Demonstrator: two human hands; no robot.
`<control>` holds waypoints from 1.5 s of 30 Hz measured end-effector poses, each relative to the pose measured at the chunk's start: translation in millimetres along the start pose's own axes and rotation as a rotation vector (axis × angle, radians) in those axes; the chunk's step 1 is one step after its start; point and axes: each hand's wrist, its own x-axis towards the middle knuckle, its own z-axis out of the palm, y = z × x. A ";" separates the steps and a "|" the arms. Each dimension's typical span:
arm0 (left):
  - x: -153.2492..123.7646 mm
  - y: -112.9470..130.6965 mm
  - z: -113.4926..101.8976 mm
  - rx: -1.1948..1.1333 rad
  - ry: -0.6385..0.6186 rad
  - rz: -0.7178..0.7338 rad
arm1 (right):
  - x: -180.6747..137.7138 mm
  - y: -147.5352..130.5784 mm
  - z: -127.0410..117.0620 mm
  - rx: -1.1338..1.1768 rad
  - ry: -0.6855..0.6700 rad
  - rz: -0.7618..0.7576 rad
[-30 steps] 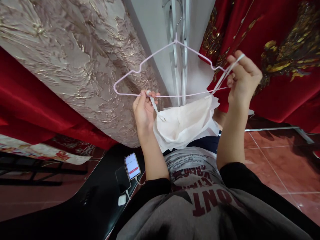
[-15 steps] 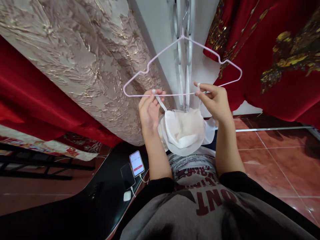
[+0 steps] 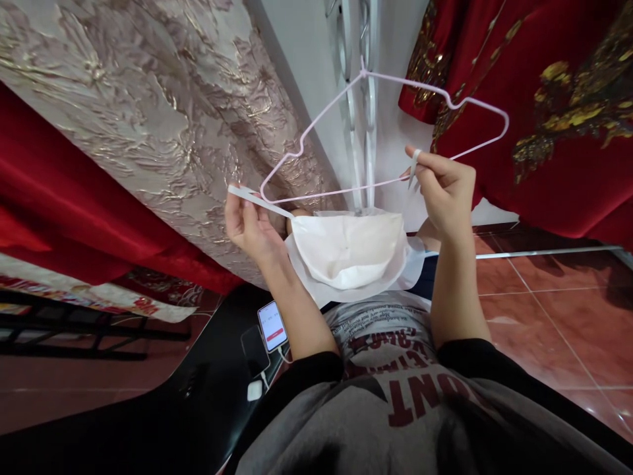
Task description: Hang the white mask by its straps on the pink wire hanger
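A white garment (image 3: 346, 254) with thin straps and a sheer outer layer hangs in front of my lap. My left hand (image 3: 252, 224) pinches one white strap (image 3: 267, 206) and pulls it taut, just outside the left end of a pink hanger (image 3: 341, 192). With its fingers closed, my right hand (image 3: 448, 188) holds the other strap (image 3: 414, 165), which loops round a finger. The hanger's lower bar runs behind my right hand; whether they touch, I cannot tell. The hanger is tilted, its right end higher, and hangs from a white metal rack (image 3: 370, 138).
Cream textured fabric (image 3: 198, 132) hangs at left, red gold-trimmed fabric (image 3: 494, 86) at right. On a black surface (image 3: 148, 409) lie a lit phone (image 3: 271, 326), a dark phone (image 3: 255, 351) and a small white case (image 3: 254, 390). A thin pale bar (image 3: 544, 253) crosses above the red tiles.
My left hand has moved left, beyond the hanger's end, stretching its strap. My right hand has moved right and slightly up. The hanger has swung right and tilted; the garment is spread wider.
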 end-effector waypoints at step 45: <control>-24.9 -17.2 41.2 -0.013 -0.203 -0.604 | -9.8 10.3 14.4 -0.016 -0.036 -0.077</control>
